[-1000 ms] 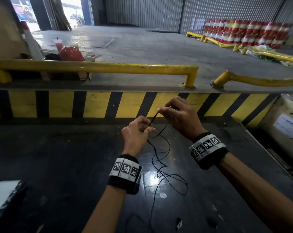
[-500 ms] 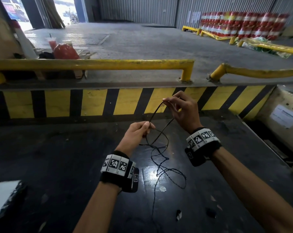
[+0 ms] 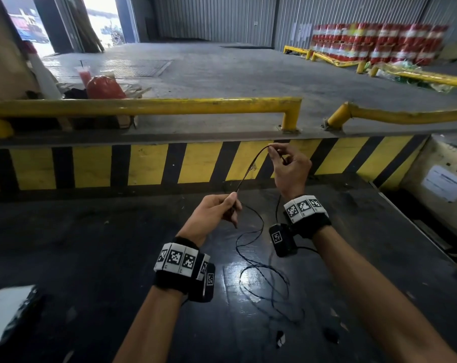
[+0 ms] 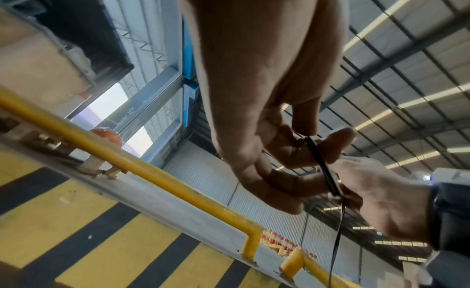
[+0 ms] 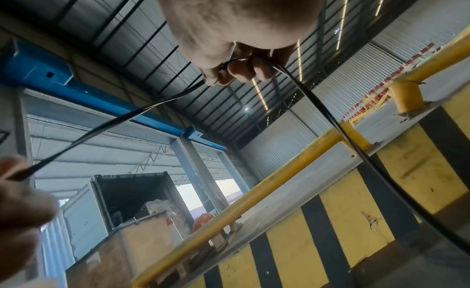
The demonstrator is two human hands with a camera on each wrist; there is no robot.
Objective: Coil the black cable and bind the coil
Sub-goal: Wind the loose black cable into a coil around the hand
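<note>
A thin black cable (image 3: 248, 169) runs taut between my two hands above a dark table (image 3: 91, 244). My left hand (image 3: 222, 208) pinches it low, between thumb and curled fingers. My right hand (image 3: 279, 158) pinches it higher and farther off, in front of the striped barrier. The rest of the cable (image 3: 264, 273) hangs down and lies in loose tangled loops on the table between my forearms. The left wrist view has the cable (image 4: 323, 163) leaving my left hand (image 4: 309, 140) toward the right hand. In the right wrist view the cable (image 5: 318, 103) bends through my right hand (image 5: 239, 71).
A yellow-and-black striped barrier (image 3: 148, 163) stands just behind the table, with yellow rails (image 3: 148, 106) above it. A white object (image 3: 7, 310) lies at the table's near left edge. A beige box (image 3: 442, 184) sits beyond the right edge. Small scraps (image 3: 280, 339) lie near the loops.
My right hand has risen and moved away from the left, drawing out a longer straight length of cable between them. The left hand kept its pinch and stayed low.
</note>
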